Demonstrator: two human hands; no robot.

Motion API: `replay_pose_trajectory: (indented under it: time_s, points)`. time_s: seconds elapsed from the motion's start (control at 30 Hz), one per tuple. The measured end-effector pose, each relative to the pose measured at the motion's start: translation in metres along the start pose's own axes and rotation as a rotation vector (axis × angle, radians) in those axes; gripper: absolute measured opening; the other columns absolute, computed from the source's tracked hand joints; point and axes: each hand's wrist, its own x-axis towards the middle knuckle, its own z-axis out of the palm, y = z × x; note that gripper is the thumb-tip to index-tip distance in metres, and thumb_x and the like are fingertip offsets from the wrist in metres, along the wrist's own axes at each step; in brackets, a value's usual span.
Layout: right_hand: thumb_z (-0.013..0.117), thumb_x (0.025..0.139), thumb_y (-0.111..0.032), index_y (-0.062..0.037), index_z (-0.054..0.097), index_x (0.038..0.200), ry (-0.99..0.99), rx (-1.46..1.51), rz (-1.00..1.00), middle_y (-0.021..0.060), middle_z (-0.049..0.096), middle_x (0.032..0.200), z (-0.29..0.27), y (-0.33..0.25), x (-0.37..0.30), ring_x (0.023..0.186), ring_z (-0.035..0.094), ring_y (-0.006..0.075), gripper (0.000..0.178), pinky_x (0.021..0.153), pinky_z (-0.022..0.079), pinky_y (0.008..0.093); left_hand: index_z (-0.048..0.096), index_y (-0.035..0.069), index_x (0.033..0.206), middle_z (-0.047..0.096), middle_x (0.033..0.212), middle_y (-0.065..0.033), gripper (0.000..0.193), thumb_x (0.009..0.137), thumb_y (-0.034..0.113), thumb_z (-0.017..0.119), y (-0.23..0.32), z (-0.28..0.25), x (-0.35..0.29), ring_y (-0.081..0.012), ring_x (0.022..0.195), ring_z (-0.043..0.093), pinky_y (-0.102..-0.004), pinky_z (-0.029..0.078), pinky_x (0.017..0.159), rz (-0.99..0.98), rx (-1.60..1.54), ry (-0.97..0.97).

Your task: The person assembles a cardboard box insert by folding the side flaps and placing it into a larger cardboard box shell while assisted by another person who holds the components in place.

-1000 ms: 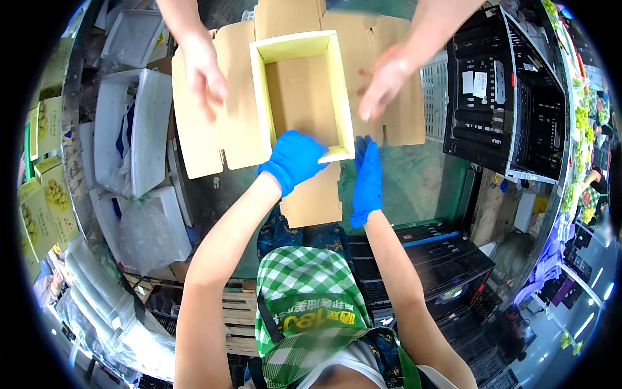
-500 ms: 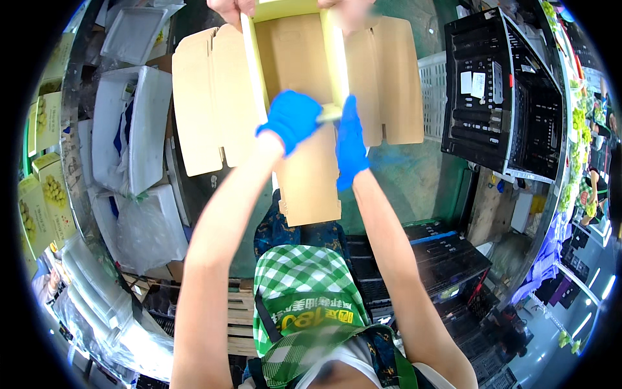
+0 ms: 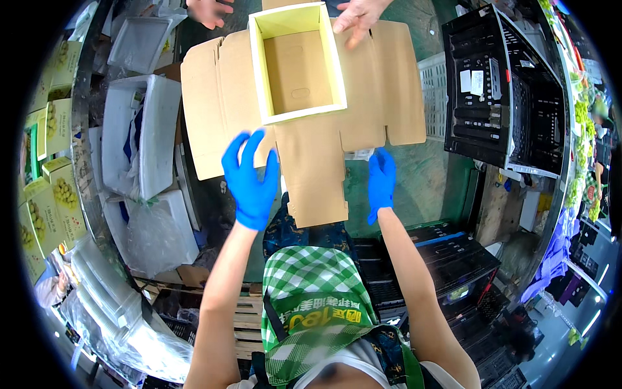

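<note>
An unfolded cardboard carton [image 3: 312,175] lies with its brown flaps spread left, right and toward me. At its middle stands a rectangular frame of pale yellow walls [image 3: 332,61], closed on its near side. My left hand [image 3: 249,185], in a blue glove, is open with fingers spread, just at the carton's left flap near the front flap. Nothing is in it. My right hand [image 3: 382,185], also blue-gloved, has its fingers stretched upward by the right flap's near edge and shows nothing held. A small whitish item [image 3: 358,155] is beside its fingertips, partly hidden under the carton.
Another person's bare hands [image 3: 359,16] are at the box's far end, one on each side. Black plastic crates [image 3: 476,97] stand to the right, and more black crates [image 3: 447,259] lie near right. White foam boxes [image 3: 159,139] line the left, with printed yellow-green cartons [image 3: 65,194] beyond.
My gloved hands have let go of the box's near side and drawn back toward me, apart. The near yellow wall now stands up. The other person's hands have moved off the far corners.
</note>
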Motion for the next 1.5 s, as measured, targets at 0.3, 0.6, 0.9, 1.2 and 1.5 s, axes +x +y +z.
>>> replay_pose_trajectory:
  time_s: [0.3,0.6,0.9,1.2,1.5]
  points:
    - [0.063,0.083,-0.039,0.0032,0.031,0.137,0.381,-0.577,-0.393,0.0254,0.03,0.142,-0.065,-0.013,0.12,0.131,0.031,0.0377,0.076,0.107,0.029,0.0428,0.042,0.002,0.131,0.035,0.136,-0.0247,0.066,0.077,0.023,0.072,-0.129,-0.014,-0.074,-0.0392,0.125,0.036,-0.0446,0.032,0.103,-0.321,0.245,0.018]
    - [0.053,0.08,-0.061,0.0006,0.033,0.138,0.001,-0.495,0.092,0.0217,0.042,0.137,-0.071,-0.029,0.171,0.126,0.042,0.0336,0.087,0.103,0.034,0.0403,0.033,-0.001,0.139,0.04,0.139,-0.0184,0.08,0.08,0.039,0.068,-0.191,0.0,0.001,-0.0286,0.125,0.041,-0.037,0.032,0.103,-0.81,-0.274,-0.085]
    - [0.061,0.079,-0.051,0.0006,0.05,0.126,-0.105,-0.821,0.044,0.0175,0.058,0.121,-0.104,-0.058,0.147,0.11,0.056,0.0255,0.071,0.093,0.043,0.038,0.055,-0.001,0.12,0.061,0.099,-0.0038,0.055,0.081,0.036,0.069,-0.205,-0.056,-0.001,-0.0131,0.09,0.058,-0.0293,0.047,0.079,-0.881,-0.22,-0.184]
    - [0.066,0.079,-0.053,-0.0087,0.049,0.13,-0.39,-0.058,0.503,0.0072,0.054,0.126,-0.132,-0.052,0.1,0.112,0.054,0.0203,0.07,0.094,0.043,0.0358,0.052,0.004,0.122,0.062,0.108,-0.0099,0.047,0.081,0.021,0.068,-0.184,-0.107,-0.003,-0.0216,0.092,0.063,-0.0338,0.052,0.08,-1.148,-0.801,-0.359]
    - [0.056,0.086,-0.022,-0.0068,0.016,0.144,-0.225,-0.769,-0.26,0.0268,0.031,0.137,0.015,-0.042,0.031,0.121,0.039,0.0384,0.073,0.097,0.036,0.0443,0.013,0.008,0.146,0.024,0.144,-0.0251,0.078,0.087,0.036,0.055,-0.08,0.051,-0.021,-0.0421,0.13,0.029,-0.0543,0.029,0.102,-0.316,0.317,-0.315]
